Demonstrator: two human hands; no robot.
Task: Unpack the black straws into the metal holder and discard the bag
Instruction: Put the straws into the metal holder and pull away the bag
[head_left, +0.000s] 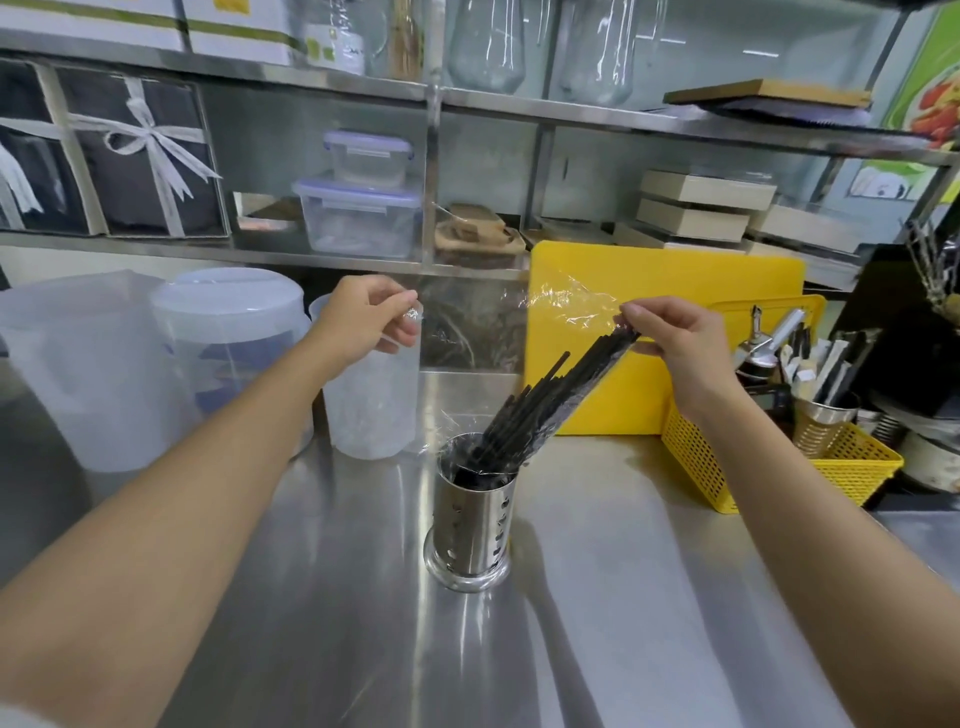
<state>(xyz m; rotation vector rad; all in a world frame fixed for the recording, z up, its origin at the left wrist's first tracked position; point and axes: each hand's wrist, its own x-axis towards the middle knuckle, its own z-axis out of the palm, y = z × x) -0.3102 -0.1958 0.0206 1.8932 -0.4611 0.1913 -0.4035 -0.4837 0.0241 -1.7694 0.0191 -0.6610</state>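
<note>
A perforated metal holder stands on the steel counter at the centre. A bundle of black straws leans out of it up to the right, lower ends inside the holder. A clear plastic bag is stretched above the holder and still wraps the straws' upper part. My left hand pinches the bag's left corner. My right hand pinches the bag's right end at the straws' tips.
Translucent plastic jugs stand at the left on the counter. A yellow cutting board leans behind the holder. A yellow basket with utensils sits at the right. Shelves with boxes and containers run along the back.
</note>
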